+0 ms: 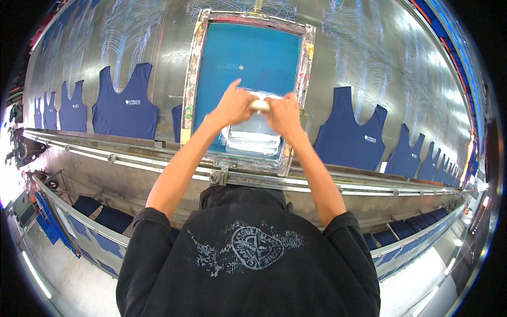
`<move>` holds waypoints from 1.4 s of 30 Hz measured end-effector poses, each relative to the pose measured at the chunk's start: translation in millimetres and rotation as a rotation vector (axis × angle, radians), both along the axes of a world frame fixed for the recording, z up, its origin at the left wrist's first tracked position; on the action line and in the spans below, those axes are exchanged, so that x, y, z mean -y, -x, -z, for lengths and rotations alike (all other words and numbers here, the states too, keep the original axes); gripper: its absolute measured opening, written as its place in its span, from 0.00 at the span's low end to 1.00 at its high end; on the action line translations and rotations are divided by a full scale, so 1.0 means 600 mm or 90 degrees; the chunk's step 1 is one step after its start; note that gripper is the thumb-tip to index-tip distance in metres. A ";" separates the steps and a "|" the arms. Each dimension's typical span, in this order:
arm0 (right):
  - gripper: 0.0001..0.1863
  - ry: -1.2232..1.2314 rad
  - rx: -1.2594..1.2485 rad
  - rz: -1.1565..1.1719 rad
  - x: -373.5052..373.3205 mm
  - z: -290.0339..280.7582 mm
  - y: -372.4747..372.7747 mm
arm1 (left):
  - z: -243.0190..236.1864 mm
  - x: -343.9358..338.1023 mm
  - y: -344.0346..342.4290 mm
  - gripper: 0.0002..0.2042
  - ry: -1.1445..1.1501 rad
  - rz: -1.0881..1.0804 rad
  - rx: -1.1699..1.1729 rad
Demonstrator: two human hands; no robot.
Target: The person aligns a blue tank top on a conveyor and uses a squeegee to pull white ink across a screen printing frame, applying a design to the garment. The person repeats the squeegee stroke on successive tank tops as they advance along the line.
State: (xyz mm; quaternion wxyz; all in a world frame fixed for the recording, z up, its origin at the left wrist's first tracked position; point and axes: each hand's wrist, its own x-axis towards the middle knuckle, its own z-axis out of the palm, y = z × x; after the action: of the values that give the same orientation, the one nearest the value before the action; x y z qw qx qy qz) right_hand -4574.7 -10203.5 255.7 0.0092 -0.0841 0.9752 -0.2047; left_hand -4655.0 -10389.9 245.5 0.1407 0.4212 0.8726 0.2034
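A screen-printing frame point(191, 68) with paint-crusted edges lies on the long table in front of me, its mesh point(253, 50) coated blue-teal. My left hand point(235, 105) and my right hand point(284, 113) meet over the mesh, fingers wrapped round the pale handle of a squeegee point(259, 105). One finger of the left hand points upward. White ink point(253, 142) lies at the near end of the mesh, below the hands. The squeegee's blade is mostly hidden behind my hands, and they are slightly blurred. Navy fabric point(177, 122) shows beside the frame's left edge.
Navy sleeveless garment pieces with small white prints lie in a row, such as a left piece point(124, 108) and a right piece point(351, 134). A metal rail point(364, 188) runs along the table's near edge. More dark fabric point(113, 219) sits on a lower shelf.
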 end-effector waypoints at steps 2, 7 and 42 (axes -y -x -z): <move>0.09 -0.045 -0.012 -0.007 -0.021 0.008 0.049 | -0.017 -0.021 0.045 0.08 -0.013 -0.002 0.033; 0.06 -0.012 0.049 0.018 0.002 0.023 -0.068 | 0.017 -0.001 -0.058 0.11 -0.042 0.016 0.056; 0.13 0.614 -0.080 0.610 0.404 0.135 0.104 | 0.011 0.565 -0.062 0.27 -0.077 -0.158 -0.009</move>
State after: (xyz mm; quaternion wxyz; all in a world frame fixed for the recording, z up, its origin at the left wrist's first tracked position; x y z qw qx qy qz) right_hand -4637.0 -10445.9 175.0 -0.1773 0.3503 0.7034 -0.5925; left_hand -4617.6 -10728.9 238.8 0.0829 0.3192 0.9051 0.2684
